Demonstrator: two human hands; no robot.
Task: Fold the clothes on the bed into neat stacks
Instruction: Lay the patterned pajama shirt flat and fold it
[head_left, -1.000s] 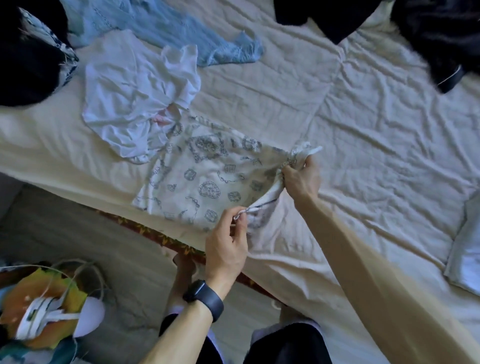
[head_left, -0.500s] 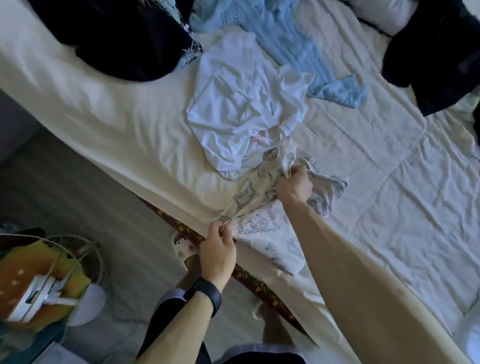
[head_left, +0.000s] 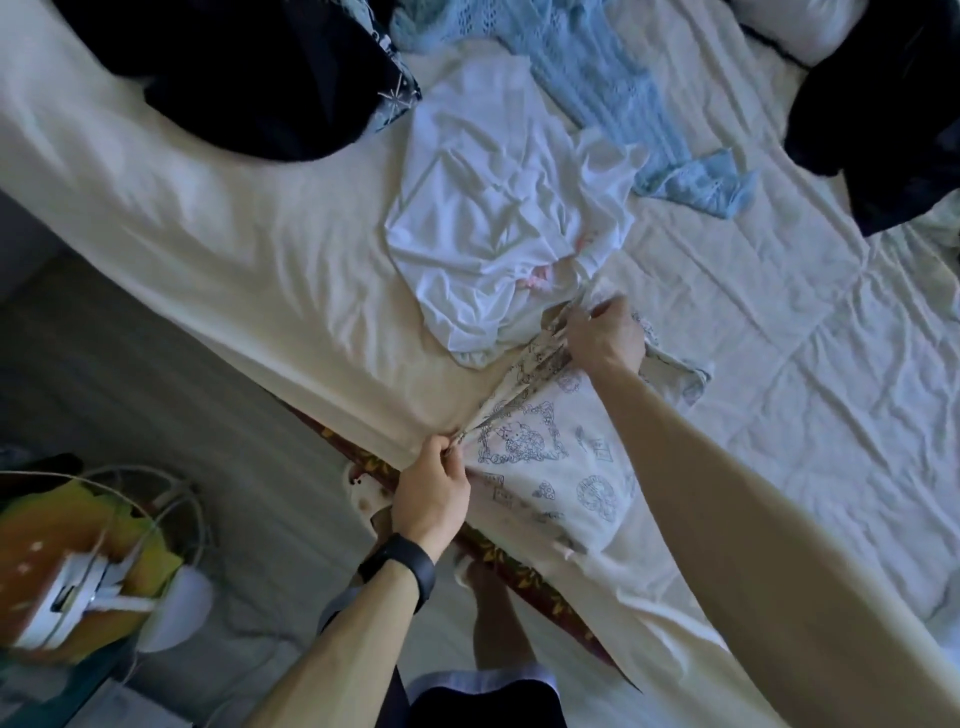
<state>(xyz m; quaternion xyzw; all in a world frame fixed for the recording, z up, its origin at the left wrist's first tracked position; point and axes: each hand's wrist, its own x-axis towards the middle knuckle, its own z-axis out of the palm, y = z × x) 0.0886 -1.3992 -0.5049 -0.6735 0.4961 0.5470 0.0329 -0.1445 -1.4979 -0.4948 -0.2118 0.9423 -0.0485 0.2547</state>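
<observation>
Left hand (head_left: 431, 488) and right hand (head_left: 602, 338) both pinching printed garment (head_left: 545, 457) along fold at bed (head_left: 208, 234) edge, grips tight. First fold looking underway. White top (head_left: 498, 218) at 11 o'clock, blue knit (head_left: 597, 78) at 12, dark heap (head_left: 260, 67) at 10, all lying unfolded; no stacks showing.

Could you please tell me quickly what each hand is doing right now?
Left hand: closed, pinching the near corner of the printed cloth.
Right hand: closed, gripping the same cloth farther up.
</observation>
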